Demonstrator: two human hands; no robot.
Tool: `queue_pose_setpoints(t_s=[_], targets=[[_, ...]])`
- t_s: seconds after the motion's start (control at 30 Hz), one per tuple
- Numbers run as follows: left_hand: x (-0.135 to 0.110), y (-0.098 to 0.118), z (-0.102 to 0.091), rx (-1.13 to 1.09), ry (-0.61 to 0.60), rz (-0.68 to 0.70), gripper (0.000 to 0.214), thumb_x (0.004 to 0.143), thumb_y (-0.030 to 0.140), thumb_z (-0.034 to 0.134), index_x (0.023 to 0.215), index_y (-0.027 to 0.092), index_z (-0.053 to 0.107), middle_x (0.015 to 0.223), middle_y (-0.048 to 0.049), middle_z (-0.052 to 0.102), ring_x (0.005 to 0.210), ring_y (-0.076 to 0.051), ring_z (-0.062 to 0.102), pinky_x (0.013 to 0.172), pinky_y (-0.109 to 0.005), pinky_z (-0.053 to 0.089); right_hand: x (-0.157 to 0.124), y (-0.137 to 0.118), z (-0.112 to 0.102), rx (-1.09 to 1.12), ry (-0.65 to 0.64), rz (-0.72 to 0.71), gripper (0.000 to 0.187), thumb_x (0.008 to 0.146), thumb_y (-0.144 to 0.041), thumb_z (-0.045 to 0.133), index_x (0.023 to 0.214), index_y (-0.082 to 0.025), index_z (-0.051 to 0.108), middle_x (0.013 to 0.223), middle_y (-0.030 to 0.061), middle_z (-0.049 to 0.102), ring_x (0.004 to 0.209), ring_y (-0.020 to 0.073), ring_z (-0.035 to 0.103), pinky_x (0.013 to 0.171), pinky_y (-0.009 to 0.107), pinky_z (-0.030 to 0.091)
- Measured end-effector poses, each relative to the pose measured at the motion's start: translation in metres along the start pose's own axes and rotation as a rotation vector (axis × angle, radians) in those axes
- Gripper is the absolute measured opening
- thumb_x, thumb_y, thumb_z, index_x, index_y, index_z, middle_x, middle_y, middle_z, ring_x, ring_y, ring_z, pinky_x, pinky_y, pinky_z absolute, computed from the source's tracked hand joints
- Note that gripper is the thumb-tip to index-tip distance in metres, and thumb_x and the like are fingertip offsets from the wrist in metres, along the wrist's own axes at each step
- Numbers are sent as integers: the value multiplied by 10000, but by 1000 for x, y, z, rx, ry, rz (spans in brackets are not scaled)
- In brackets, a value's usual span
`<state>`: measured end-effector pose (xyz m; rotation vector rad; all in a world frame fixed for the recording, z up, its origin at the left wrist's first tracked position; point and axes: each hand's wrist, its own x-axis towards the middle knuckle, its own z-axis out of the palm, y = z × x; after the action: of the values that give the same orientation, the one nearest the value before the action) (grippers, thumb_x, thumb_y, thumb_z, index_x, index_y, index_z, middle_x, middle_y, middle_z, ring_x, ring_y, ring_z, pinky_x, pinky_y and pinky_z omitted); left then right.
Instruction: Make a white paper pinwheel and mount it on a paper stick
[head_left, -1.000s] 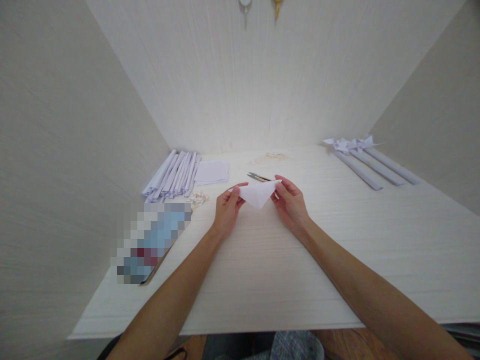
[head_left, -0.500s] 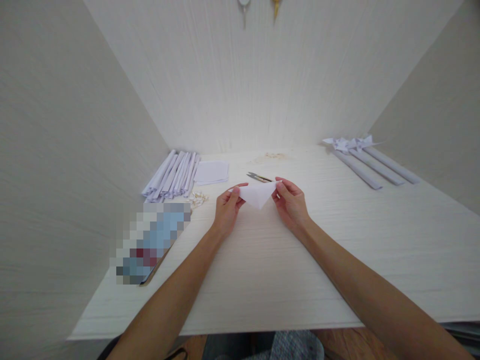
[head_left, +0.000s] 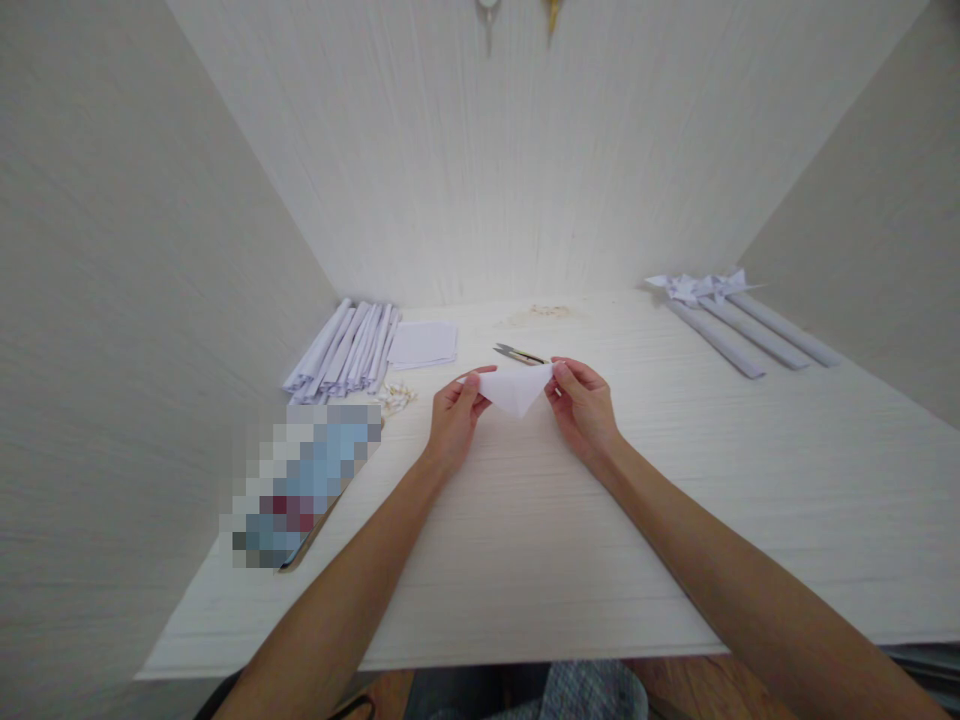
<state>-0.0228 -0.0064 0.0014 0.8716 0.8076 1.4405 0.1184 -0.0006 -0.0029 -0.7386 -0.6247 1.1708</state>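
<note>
A white paper folded into a triangle [head_left: 516, 390] is held just above the white table [head_left: 570, 520], its tip pointing toward me. My left hand [head_left: 456, 418] pinches its left corner between thumb and fingers. My right hand [head_left: 583, 408] pinches the right corner the same way. Small scissors [head_left: 516, 353] lie on the table right behind the paper.
At the back left lie several rolled paper tubes [head_left: 345, 348], a stack of white paper squares [head_left: 424, 343] and a heap of small pale bits [head_left: 395, 397]. A blurred-out flat object [head_left: 304, 480] lies at the left. Three paper pinwheels on paper sticks [head_left: 739, 320] lie at the back right.
The two hands have drawn slightly closer together along the paper's top edge. Nothing else has moved.
</note>
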Motion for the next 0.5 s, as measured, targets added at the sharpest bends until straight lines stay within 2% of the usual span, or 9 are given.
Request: queue_pose_setpoints(t_s=[0.3, 0.5], targets=[[1, -1, -1, 17, 3, -2, 233, 681, 365, 635, 746, 145, 677, 879, -58, 672, 785, -113, 600, 769, -255, 461, 2, 1, -3, -17, -22, -4, 97, 553, -266, 731, 609, -247, 654, 683, -22, 611, 568, 78, 464, 559, 270, 404], [0, 0, 0, 4, -2, 0, 222, 681, 355, 636, 730, 143, 678, 875, -57, 674, 765, -107, 599, 756, -245, 464, 1, 0, -2, 9, 4, 11, 115, 513, -264, 753, 575, -241, 659, 647, -23, 606, 564, 80, 465, 564, 266, 416]])
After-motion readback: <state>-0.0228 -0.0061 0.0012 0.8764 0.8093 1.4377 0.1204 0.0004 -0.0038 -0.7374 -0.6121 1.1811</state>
